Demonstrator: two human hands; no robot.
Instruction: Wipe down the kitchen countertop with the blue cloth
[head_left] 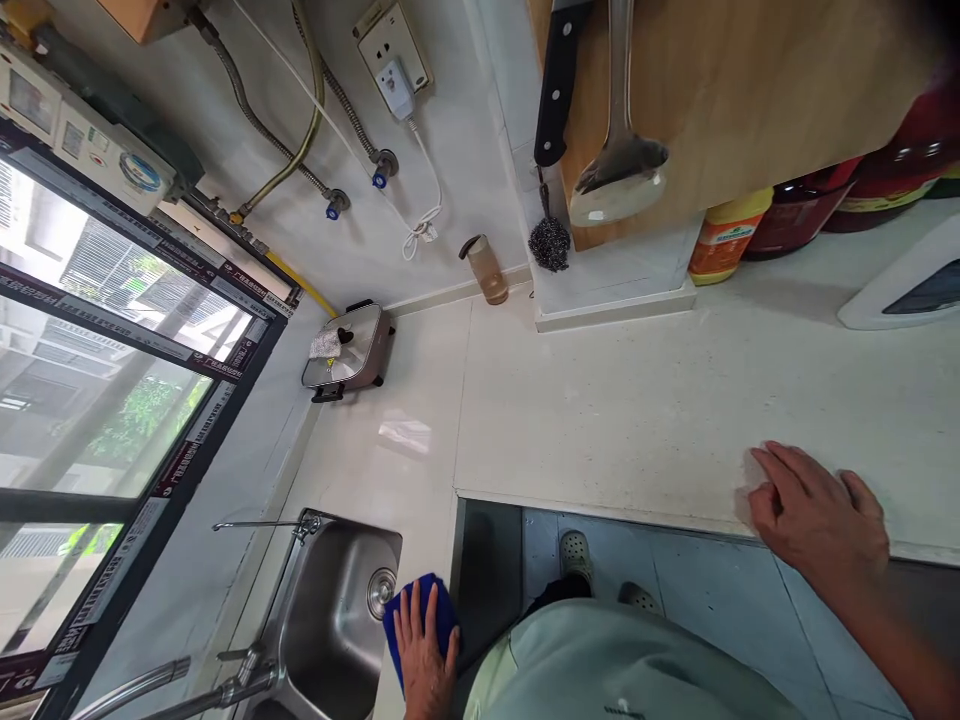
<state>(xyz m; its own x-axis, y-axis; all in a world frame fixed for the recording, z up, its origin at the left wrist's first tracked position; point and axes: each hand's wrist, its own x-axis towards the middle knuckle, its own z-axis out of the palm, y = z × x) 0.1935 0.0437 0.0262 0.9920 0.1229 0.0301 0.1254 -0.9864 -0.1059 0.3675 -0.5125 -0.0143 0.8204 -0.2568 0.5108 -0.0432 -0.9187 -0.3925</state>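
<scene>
My left hand (pixel 424 645) lies flat with spread fingers on top of a folded blue cloth (pixel 446 605), on the narrow strip of counter beside the sink. On the right, my right hand (pixel 825 515) rests near the front edge of the white countertop (pixel 600 420). Its fingers are loosely bent and partly apart, and nothing shows in them. Small dark specks are scattered over the counter around it. The steel sink (pixel 337 600), with its round drain, is just left of the cloth.
An electric pan (pixel 352 350) with a lid stands in the back corner. Along the wall is a brown-tinted bottle (pixel 487 270). A knife (pixel 559 85), ladle (pixel 619 170) and steel scrubber (pixel 550 243) hang by a wooden board. Farther right are a yellow bottle (pixel 727 240) and a white appliance (pixel 907 280).
</scene>
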